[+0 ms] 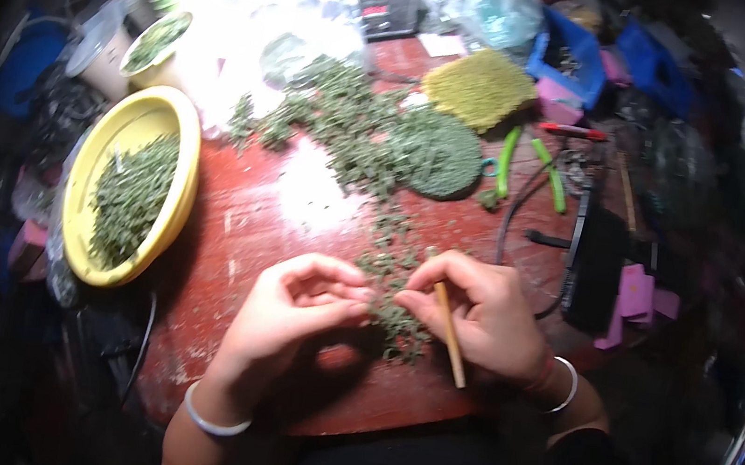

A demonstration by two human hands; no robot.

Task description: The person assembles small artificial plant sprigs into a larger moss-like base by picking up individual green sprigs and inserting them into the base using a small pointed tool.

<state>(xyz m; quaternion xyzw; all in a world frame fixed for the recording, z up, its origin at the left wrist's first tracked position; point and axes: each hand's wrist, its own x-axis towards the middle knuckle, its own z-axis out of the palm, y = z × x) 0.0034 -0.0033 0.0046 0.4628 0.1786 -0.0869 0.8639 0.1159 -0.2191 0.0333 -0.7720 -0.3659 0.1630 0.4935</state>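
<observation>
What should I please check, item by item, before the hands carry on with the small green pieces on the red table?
1. Left hand pinches green pieces at its fingertips: ok.
2. Right hand holds the thin wooden stick: ok.
3. Both hands meet over the red table: ok.
4. Yellow bowl of green pieces beside the left hand: ok.
5. Green-handled pliers lie apart from the hands: ok.
6. How firm the left grip is: cannot tell.

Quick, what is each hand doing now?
Left hand: fingers pinched on small green pieces.
Right hand: closed, holding a thin wooden stick.
</observation>
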